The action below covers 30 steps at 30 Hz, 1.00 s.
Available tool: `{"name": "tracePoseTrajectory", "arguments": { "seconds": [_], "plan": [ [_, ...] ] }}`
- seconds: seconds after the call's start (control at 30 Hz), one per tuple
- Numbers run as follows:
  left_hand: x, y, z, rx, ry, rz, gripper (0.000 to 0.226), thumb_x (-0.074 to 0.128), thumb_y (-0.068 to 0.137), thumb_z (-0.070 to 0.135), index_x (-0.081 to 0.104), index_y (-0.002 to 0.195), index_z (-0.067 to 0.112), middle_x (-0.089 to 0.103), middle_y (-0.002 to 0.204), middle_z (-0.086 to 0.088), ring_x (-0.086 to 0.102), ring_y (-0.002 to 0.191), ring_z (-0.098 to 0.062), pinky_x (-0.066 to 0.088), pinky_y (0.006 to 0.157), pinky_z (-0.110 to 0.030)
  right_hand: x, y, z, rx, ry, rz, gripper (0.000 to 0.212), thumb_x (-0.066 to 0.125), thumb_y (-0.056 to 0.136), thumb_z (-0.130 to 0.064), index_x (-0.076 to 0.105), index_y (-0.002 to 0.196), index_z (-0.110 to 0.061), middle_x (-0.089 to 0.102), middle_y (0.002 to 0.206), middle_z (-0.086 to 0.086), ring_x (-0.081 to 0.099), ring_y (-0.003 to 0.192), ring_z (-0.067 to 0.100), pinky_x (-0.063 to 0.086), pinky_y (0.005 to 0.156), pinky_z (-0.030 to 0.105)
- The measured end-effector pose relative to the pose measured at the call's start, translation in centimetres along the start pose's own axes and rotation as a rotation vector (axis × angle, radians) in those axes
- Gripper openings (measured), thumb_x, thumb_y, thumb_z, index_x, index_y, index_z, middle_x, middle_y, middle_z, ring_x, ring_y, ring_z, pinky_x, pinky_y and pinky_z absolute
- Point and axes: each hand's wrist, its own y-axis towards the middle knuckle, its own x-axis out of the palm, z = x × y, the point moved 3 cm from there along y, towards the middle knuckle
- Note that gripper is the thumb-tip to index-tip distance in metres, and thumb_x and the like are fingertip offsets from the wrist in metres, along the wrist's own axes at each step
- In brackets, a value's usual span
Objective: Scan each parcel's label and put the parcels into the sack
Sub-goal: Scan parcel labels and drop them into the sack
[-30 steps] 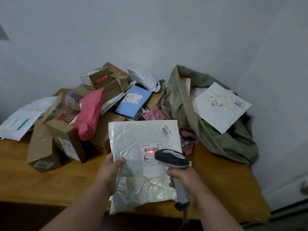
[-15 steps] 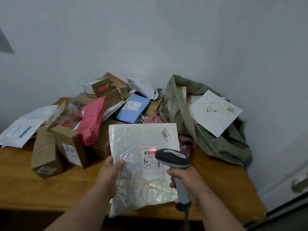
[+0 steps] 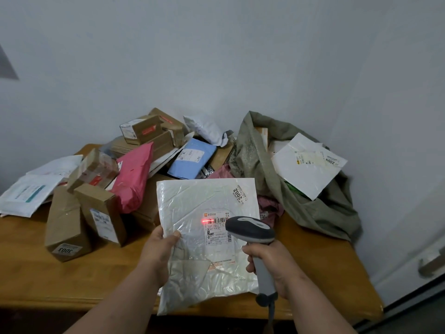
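My left hand (image 3: 157,255) grips the left edge of a white plastic mailer (image 3: 192,203) held up over the table's front edge. Its label (image 3: 218,229) faces me, with a red scan line across the barcode. My right hand (image 3: 271,263) holds a grey handheld scanner (image 3: 250,230) by its handle, its head pointing at that label. An olive-green sack (image 3: 313,210) lies open at the table's right, with a white parcel (image 3: 305,165) resting in its mouth.
A heap of parcels covers the wooden table (image 3: 31,273) behind the mailer: brown boxes (image 3: 69,225), a pink mailer (image 3: 132,177), a blue mailer (image 3: 190,160), white envelopes (image 3: 26,191). Walls close in behind and on the right. A door handle (image 3: 431,263) shows at far right.
The red scan line has shifted left along the barcode. The camera view has tilted slightly; both hands keep their hold on mailer and scanner.
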Motion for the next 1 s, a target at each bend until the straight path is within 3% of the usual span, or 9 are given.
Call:
{"name": "tracePoseTrajectory", "arguments": {
  "seconds": [0.27, 0.37, 0.43, 0.57, 0.7, 0.77, 0.9, 1.0],
  "plan": [
    [0.0, 0.2, 0.3, -0.010, -0.007, -0.010, 0.023, 0.060, 0.097, 0.008, 0.061, 0.119, 0.017, 0.068, 0.112, -0.020, 0.067, 0.100, -0.045, 0.055, 0.080, -0.064, 0.2, 0.4, -0.1, 0.007, -0.016, 0.016, 0.015, 0.078, 0.081, -0.013, 0.073, 0.094, -0.009, 0.065, 0.066, 0.005, 0.064, 0.058, 0.017, 0.053, 0.062, 0.035],
    [0.0, 0.3, 0.7, -0.012, -0.024, -0.022, 0.024, 0.059, 0.098, 0.007, 0.060, 0.120, 0.016, 0.069, 0.111, -0.021, 0.067, 0.099, -0.045, 0.057, 0.076, -0.061, -0.1, 0.8, -0.4, -0.026, -0.007, 0.066, 0.011, 0.079, 0.079, -0.011, 0.075, 0.090, -0.013, 0.069, 0.073, 0.004, 0.067, 0.065, 0.018, 0.052, 0.068, 0.038],
    [-0.1, 0.6, 1.0, -0.017, -0.034, -0.031, 0.022, 0.058, 0.098, 0.006, 0.062, 0.117, 0.017, 0.072, 0.104, -0.019, 0.070, 0.092, -0.043, 0.059, 0.068, -0.056, -0.8, 1.1, -0.7, -0.055, 0.001, 0.153, 0.014, 0.080, 0.077, -0.010, 0.075, 0.089, -0.016, 0.073, 0.083, 0.004, 0.068, 0.082, 0.023, 0.052, 0.075, 0.039],
    [0.3, 1.3, 1.8, -0.023, -0.058, -0.071, 0.021, 0.057, 0.097, 0.002, 0.065, 0.112, 0.015, 0.076, 0.085, -0.011, 0.074, 0.072, -0.030, 0.058, 0.055, -0.040, -2.5, 1.2, -1.7, -0.042, 0.122, 0.231, 0.028, 0.081, 0.074, -0.006, 0.072, 0.099, -0.014, 0.073, 0.102, 0.018, 0.066, 0.100, 0.041, 0.053, 0.095, 0.060],
    [2.6, 2.2, 3.1, -0.034, -0.031, -0.171, 0.024, 0.056, 0.095, 0.001, 0.067, 0.110, 0.017, 0.076, 0.095, -0.014, 0.074, 0.081, -0.035, 0.060, 0.064, -0.045, -3.7, 0.9, -2.6, 0.025, 0.290, 0.044, 0.046, 0.086, 0.056, -0.011, 0.075, 0.101, -0.006, 0.074, 0.099, 0.022, 0.072, 0.083, 0.039, 0.058, 0.080, 0.054],
    [4.6, 2.6, 3.9, -0.036, 0.022, -0.230, 0.025, 0.057, 0.095, 0.002, 0.068, 0.110, 0.018, 0.075, 0.101, -0.016, 0.073, 0.088, -0.038, 0.060, 0.071, -0.048, -4.6, 0.9, -2.8, 0.028, 0.353, -0.017, 0.046, 0.089, 0.050, -0.013, 0.079, 0.095, -0.007, 0.075, 0.101, 0.023, 0.073, 0.084, 0.039, 0.058, 0.082, 0.055],
    [11.1, 3.6, 6.2, 0.070, 0.133, -0.312, 0.022, 0.058, 0.095, 0.002, 0.069, 0.106, 0.017, 0.077, 0.087, -0.008, 0.075, 0.071, -0.024, 0.059, 0.057, -0.033, -7.9, 1.5, -3.8, -0.051, 0.451, 0.124, 0.045, 0.083, 0.061, -0.010, 0.074, 0.105, -0.003, 0.076, 0.103, 0.022, 0.075, 0.085, 0.039, 0.060, 0.076, 0.052],
    [16.8, 3.8, 7.9, 0.210, 0.278, -0.362, 0.023, 0.059, 0.093, 0.002, 0.070, 0.098, 0.022, 0.077, 0.083, -0.003, 0.074, 0.075, -0.022, 0.058, 0.062, -0.034, -10.7, 2.1, -4.7, -0.113, 0.511, 0.273, 0.034, 0.080, 0.061, -0.011, 0.078, 0.095, -0.008, 0.077, 0.099, 0.018, 0.075, 0.083, 0.037, 0.060, 0.074, 0.050]
  ]
}}
